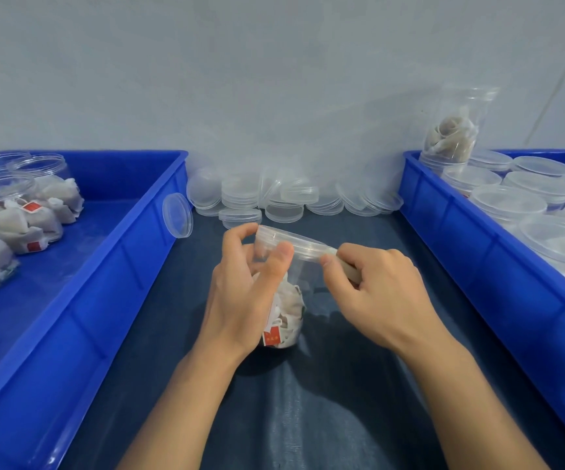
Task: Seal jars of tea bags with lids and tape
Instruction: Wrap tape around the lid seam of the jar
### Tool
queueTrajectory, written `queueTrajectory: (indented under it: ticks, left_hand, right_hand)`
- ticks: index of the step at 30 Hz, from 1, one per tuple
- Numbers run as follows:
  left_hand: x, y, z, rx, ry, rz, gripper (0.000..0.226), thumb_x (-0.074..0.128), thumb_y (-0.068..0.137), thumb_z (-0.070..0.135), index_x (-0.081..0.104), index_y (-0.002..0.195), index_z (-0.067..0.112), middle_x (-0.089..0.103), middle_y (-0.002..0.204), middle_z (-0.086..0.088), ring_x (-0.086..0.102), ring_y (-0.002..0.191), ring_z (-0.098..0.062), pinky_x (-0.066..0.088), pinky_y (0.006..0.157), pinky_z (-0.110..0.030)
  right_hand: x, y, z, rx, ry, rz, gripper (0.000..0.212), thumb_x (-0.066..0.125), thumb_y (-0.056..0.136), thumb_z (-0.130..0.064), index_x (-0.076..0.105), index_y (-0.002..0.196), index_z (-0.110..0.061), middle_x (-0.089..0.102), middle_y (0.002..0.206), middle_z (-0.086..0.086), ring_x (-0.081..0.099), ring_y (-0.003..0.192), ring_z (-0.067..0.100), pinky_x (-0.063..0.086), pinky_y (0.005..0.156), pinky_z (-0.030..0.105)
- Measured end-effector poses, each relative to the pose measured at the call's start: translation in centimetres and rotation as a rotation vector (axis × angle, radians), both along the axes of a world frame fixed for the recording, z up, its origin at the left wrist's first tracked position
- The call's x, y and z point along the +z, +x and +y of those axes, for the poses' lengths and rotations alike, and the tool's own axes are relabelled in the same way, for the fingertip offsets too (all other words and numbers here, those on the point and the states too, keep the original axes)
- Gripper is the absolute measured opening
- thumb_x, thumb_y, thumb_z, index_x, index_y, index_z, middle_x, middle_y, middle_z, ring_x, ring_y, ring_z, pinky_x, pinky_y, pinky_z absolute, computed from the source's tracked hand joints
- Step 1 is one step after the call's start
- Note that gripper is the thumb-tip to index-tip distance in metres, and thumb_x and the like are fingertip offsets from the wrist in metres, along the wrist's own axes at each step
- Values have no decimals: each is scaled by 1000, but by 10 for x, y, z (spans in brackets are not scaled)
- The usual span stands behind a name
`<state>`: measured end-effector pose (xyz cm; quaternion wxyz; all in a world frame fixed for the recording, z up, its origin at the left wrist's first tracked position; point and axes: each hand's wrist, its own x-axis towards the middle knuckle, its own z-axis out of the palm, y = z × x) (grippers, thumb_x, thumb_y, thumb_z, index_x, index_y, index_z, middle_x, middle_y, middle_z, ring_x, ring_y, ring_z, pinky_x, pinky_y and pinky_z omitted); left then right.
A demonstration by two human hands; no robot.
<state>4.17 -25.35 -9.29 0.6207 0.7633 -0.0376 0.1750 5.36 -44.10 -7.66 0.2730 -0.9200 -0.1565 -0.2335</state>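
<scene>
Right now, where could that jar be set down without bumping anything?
The dark cloth between the two crates is bare near the person, and the left crate's blue floor is open right of its tea bags. Loose lids crowd the wall; the right crate is packed with lidded jars.

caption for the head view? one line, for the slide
Left hand grips a lidded jar of tea bags while the right hand pulls tape along the lid rim.

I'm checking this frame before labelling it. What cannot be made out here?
Head view only:
- Tape roll: mostly hidden inside the right hand.
- Tape on the lid: transparent, its end cannot be told.
- Jar: one side covered by the left hand.
- Left bin and right bin: cut off by frame edges.
</scene>
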Motion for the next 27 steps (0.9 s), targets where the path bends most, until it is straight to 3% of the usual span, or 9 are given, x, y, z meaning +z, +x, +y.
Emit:
queueTrajectory:
  ticks: [3,6,10,15,20,23,27]
  left_hand:
    - [4,-1,-1,25,63,19,57,68,76,73,56,117,35,78,107,17,75,99,-1,59,90,-39]
    - [10,-1,-1,59,113,27,46,72,77,66,65,112,37,77,108,18,71,105,1,57,97,-38]
    - [13,-2,0,89,211,54,55,59,77,73,64,118,36,73,114,17,67,111,-1,53,100,-42]
    - [10,-2,-6,146,315,76,64,52,70,88,53,113,42,66,109,24,60,103,10,46,85,-20]
    - [6,2,-1,123,124,104,62,58,70,85,60,112,39,70,109,23,63,104,6,49,87,-27]
    - [7,3,4,82,0,107,60,61,69,81,66,108,36,72,107,29,66,102,8,47,85,-23]
    - [7,6,9,23,-63,123,60,67,71,77,71,109,31,77,107,18,70,105,-1,50,90,-29]
  right_hand:
    - [-1,0,0,-8,-9,2,50,40,94,-55,33,65,-15,33,49,-1,39,53,27,30,53,35]
    - [-2,0,0,-28,-25,4,51,37,93,-56,34,65,-14,34,49,0,42,54,29,32,53,36]
    - [-6,-1,7,-33,-52,-6,51,33,94,-58,32,64,-17,35,48,0,44,54,30,38,54,38]
    - [-8,-1,10,-36,-63,-31,51,30,98,-57,32,65,-18,37,50,0,44,55,33,40,56,40]
    - [-4,-3,4,47,-75,-64,38,23,93,-46,40,74,-18,45,55,4,45,57,30,34,56,41]
    - [0,-5,1,37,-102,-133,43,32,97,-47,45,70,-16,42,50,2,42,49,27,31,50,37]
    - [1,-4,-1,-2,-101,-170,47,42,98,-46,41,63,-14,34,46,1,37,46,27,22,47,32]
